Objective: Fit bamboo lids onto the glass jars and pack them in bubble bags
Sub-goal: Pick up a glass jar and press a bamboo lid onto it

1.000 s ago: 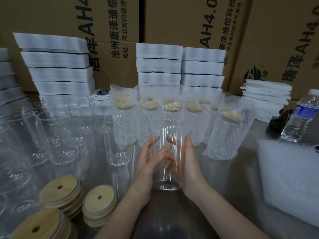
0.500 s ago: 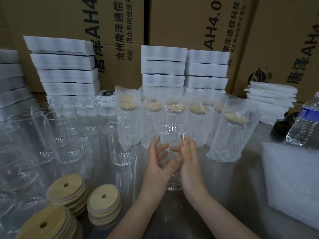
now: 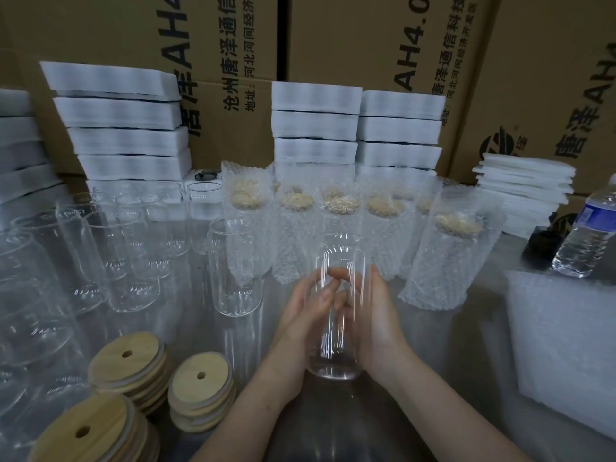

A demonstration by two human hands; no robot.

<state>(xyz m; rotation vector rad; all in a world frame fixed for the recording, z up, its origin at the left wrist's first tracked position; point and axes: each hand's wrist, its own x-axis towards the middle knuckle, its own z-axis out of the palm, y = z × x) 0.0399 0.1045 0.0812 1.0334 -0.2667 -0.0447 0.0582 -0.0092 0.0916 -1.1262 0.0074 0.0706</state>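
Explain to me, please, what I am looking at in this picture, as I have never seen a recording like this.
There is no machine here. A person wears a camera on the head, so the single view looks forward and down at their own hands. The left hand and right hand hold a glass jar upright between them, their grip curving round its sides. It has no lid yet. On the grey table, stacks of bamboo lids lie at the near left, with empty jars beyond them. Further back stands a row of lidded jars in bubble bags. A pile of flat bubble bags sits on the right, with a water bottle past it. White foam stacks and cardboard boxes stand behind.
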